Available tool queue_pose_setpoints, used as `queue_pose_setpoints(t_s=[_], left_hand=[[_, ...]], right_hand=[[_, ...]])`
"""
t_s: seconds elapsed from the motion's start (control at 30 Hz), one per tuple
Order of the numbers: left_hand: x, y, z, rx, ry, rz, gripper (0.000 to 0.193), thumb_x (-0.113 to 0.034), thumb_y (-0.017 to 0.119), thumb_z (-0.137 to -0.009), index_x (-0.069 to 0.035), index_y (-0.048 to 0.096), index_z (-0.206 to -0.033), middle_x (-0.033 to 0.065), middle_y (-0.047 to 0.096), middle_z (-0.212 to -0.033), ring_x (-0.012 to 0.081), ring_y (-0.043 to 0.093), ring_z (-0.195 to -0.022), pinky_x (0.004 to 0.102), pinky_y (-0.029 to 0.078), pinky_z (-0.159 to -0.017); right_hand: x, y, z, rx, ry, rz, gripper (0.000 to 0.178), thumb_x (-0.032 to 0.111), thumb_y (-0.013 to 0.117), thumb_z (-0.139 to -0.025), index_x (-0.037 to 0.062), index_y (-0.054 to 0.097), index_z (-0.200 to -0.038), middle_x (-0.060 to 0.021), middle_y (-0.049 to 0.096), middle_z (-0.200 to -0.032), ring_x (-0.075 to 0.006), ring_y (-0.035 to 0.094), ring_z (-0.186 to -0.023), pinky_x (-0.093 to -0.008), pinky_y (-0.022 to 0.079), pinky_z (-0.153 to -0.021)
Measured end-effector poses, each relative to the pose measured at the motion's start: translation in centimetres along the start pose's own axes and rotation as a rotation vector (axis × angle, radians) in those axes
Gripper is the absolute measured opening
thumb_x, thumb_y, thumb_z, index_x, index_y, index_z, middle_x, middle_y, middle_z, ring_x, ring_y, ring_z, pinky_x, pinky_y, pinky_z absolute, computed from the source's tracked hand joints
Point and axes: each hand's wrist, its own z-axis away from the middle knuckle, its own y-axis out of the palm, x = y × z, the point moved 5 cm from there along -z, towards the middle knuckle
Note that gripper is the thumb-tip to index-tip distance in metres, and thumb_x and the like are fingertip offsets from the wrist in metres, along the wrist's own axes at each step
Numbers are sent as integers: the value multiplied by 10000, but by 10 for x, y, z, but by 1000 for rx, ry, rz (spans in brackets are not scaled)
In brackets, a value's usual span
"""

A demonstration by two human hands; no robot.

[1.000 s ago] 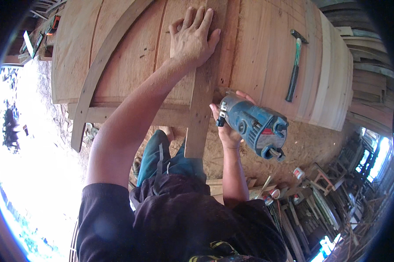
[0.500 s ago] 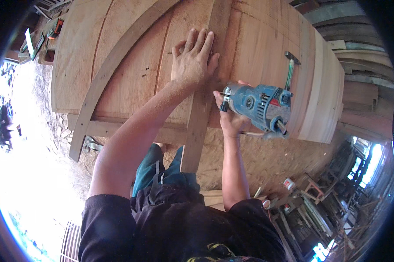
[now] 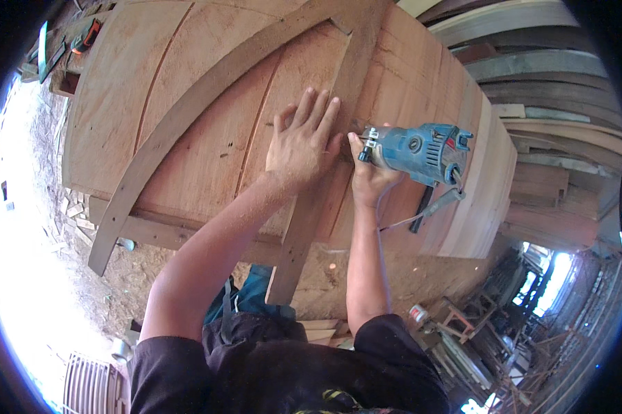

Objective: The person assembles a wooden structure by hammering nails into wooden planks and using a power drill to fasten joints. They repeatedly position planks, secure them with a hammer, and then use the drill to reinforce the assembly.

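My right hand (image 3: pixel 371 181) is wrapped round the base end of a blue trim router (image 3: pixel 421 153), which lies on its side against the right edge of a straight wooden strip (image 3: pixel 298 231). Its bit is hidden. My left hand (image 3: pixel 300 145) lies flat with fingers stretched, its thumb side on the strip and the rest over the wooden panel (image 3: pixel 200 138). Sawdust coats the left forearm. A curved wooden piece (image 3: pixel 180 103) meets the straight strip at the far end. A cord runs from the router's back end past my right wrist.
A dark handle (image 3: pixel 420 210) lies on the panel, partly behind the router. An orange and black tape measure (image 3: pixel 85 38) sits at the far left. Stacked boards (image 3: pixel 538 62) fill the right side. A slatted wooden piece (image 3: pixel 90 386) stands at the lower left.
The whole view has shifted, so the panel and strips appear lower and turned. My right hand keeps hold of the router at the strip's edge; my left hand stays flat by the strip.
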Motion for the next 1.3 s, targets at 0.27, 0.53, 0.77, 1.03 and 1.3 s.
queue_pose_setpoints(t_s=[0.27, 0.53, 0.77, 1.03, 1.3], left_hand=[[2, 0, 0, 12, -47, 58, 679, -367, 648, -1022, -101, 453, -1615, 113, 457, -1681, 282, 348, -1603, 520, 315, -1215], [2, 0, 2, 31, -89, 162, 687, -345, 650, -1027, -99, 430, -1629, 127, 421, -1703, 293, 319, -1618, 538, 289, -1250], [5, 0, 1, 39, -105, 215, 675, -337, 633, -1040, -99, 420, -1634, 135, 393, -1717, 303, 302, -1624, 539, 285, -1258], [5, 0, 1, 40, -98, 246, 673, -320, 608, -1048, -83, 396, -1641, 154, 388, -1715, 316, 294, -1625, 527, 279, -1265], [4, 1, 2, 41, -97, 257, 697, -320, 599, -1038, -62, 378, -1646, 166, 377, -1717, 319, 293, -1623, 526, 268, -1274]], right_hand=[[-3, 23, -63, -7, -125, 7, 478, -36, 908, -825, -41, 619, -1205, -97, 657, -1143, -180, 637, -986, -341, 565, -880], [-19, 39, -116, 41, -197, 47, 413, -35, 903, -834, -22, 631, -1144, -86, 672, -1081, -176, 651, -926, -337, 565, -855], [-29, 53, -141, 52, -170, -14, 403, -56, 880, -845, -19, 621, -1152, -94, 685, -1082, -169, 664, -943, -334, 574, -893], [-43, 56, -158, 33, -150, -43, 457, -63, 900, -823, -19, 622, -1184, -110, 683, -1121, -181, 659, -988, -335, 578, -891], [-50, 53, -169, 63, -193, -27, 439, -43, 898, -835, -11, 624, -1177, -111, 687, -1123, -184, 668, -977, -337, 578, -881]])
